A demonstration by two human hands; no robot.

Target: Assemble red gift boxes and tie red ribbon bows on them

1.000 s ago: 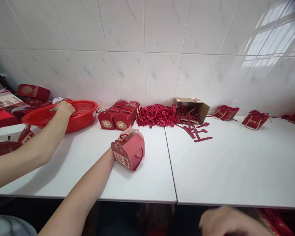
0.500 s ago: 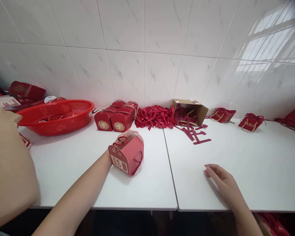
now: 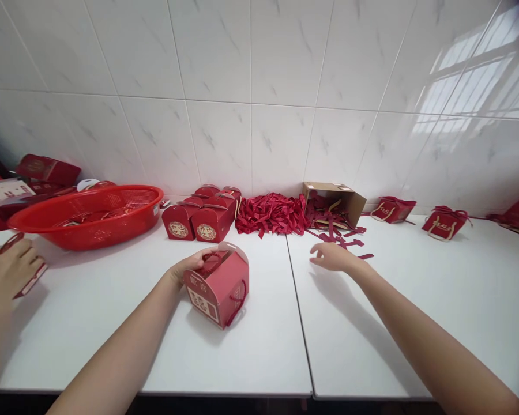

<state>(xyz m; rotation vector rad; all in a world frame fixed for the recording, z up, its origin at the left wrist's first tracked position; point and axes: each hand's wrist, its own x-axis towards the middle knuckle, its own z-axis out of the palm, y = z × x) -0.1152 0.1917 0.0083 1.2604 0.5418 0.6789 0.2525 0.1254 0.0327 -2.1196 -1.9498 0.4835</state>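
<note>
My left hand (image 3: 194, 266) grips the far left side of a red gift box (image 3: 222, 288) with red cord handles and pale lettering. The box's top flaps stand up, and it tilts a little over the white table; part of my hand is hidden behind it. My right hand (image 3: 330, 257) hangs over the table with bent fingers apart and nothing in them. Just beyond it lie dark red die-cut strips (image 3: 338, 239), spilling from a brown cardboard box (image 3: 353, 207) on its side. To their left is a heap of red ribbons (image 3: 271, 213).
Several closed red gift boxes (image 3: 210, 223) stand left of the ribbons. A red plastic basket (image 3: 95, 230) holds red pieces. At far left, another person's hand (image 3: 11, 268) holds a red item. Two small red boxes (image 3: 446, 223) with cord handles stand at right.
My right hand has reached forward and left, towards the die-cut strips. My left hand still holds the gift box. The other person's arm has drawn left, and their hand now shows.
</note>
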